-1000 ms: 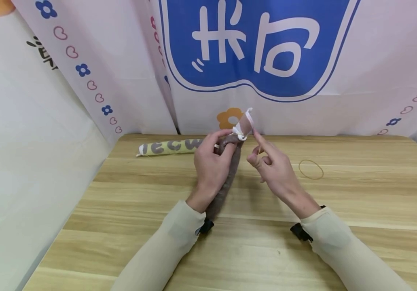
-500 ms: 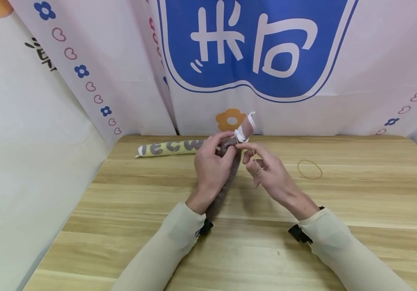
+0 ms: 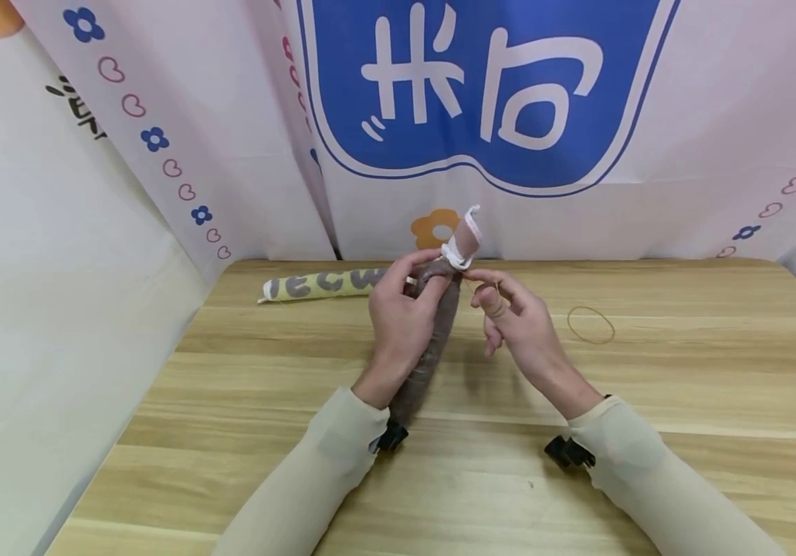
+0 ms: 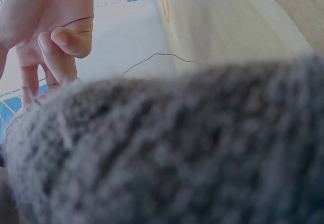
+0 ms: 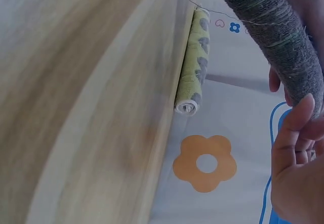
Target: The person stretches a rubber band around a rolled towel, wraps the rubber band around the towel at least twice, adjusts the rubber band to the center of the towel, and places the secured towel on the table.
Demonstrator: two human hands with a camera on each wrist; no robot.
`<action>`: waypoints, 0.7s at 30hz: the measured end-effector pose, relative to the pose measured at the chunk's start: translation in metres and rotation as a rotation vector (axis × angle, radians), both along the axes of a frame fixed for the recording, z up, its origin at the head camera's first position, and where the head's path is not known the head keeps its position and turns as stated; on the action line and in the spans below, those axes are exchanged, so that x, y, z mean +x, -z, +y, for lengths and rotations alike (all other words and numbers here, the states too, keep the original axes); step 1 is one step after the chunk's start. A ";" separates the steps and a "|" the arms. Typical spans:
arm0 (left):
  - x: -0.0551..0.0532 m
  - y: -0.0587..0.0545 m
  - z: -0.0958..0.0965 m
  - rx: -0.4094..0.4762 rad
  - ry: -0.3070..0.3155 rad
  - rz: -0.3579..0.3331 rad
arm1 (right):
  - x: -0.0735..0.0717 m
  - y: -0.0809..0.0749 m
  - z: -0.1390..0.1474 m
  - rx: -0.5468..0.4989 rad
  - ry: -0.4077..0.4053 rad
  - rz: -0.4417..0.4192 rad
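Note:
My left hand (image 3: 398, 316) grips a rolled grey-brown towel (image 3: 443, 320) just below its bunched white-edged end (image 3: 466, 238), which sticks up past the fingers. The roll slants down over the table toward the left wrist. My right hand (image 3: 519, 324) is close on the right, its index fingertip at the roll just under the white edge. A thin rubber band (image 3: 498, 289) is looped over the right hand's bent fingers. In the left wrist view the blurred towel (image 4: 182, 148) fills the lower part. The right wrist view shows loose thread lying across the towel (image 5: 273, 32).
A yellow-green rolled towel (image 3: 324, 284) with grey letters lies behind the left hand, partly hidden by it. Another rubber band (image 3: 591, 325) lies on the wooden table (image 3: 682, 363) to the right. A printed cloth backdrop (image 3: 648, 224) hangs at the table's far edge.
The right index finger has come down from beside the white-edged end to the roll below it. The left hand keeps its grip, and the towel's end has tilted slightly.

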State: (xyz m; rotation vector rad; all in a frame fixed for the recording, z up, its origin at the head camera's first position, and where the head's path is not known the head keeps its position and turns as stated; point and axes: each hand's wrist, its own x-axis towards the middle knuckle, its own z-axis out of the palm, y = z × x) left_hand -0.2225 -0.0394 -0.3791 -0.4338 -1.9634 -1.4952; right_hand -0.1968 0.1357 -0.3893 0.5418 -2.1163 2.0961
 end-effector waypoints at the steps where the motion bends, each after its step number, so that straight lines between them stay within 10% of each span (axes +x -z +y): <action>1: 0.000 0.000 0.000 0.001 0.003 0.002 | 0.000 0.000 0.000 -0.006 0.006 -0.004; 11: 0.000 -0.001 0.000 -0.034 0.099 -0.008 | -0.005 -0.002 0.008 -0.056 0.045 -0.042; 21: -0.002 -0.003 -0.006 0.016 0.324 -0.097 | -0.007 -0.010 0.014 -0.039 0.065 -0.061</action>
